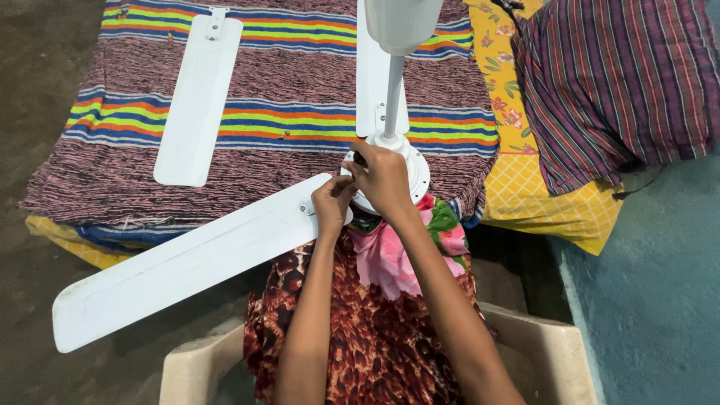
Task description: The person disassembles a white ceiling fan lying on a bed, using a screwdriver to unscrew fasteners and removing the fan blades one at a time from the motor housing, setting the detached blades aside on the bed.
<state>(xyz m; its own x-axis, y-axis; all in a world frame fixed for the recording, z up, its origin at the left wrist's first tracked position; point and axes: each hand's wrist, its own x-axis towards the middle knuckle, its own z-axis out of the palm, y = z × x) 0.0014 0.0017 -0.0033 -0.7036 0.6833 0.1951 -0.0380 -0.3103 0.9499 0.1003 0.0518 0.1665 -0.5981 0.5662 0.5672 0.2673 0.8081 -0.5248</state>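
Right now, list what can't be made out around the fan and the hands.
- Head view: whatever the right hand pinches at the fan motor; its own fingers cover it.
- Head view: the joint where the long blade meets the motor; the left hand hides it.
- Head view: the top of the rod cover, cut off by the upper edge.
- Head view: the small screws on the striped mat, too small to count.

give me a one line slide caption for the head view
Both hands, left hand and right hand, work at the white ceiling fan motor where a long blade joins; a loose blade lies on striped bedding.
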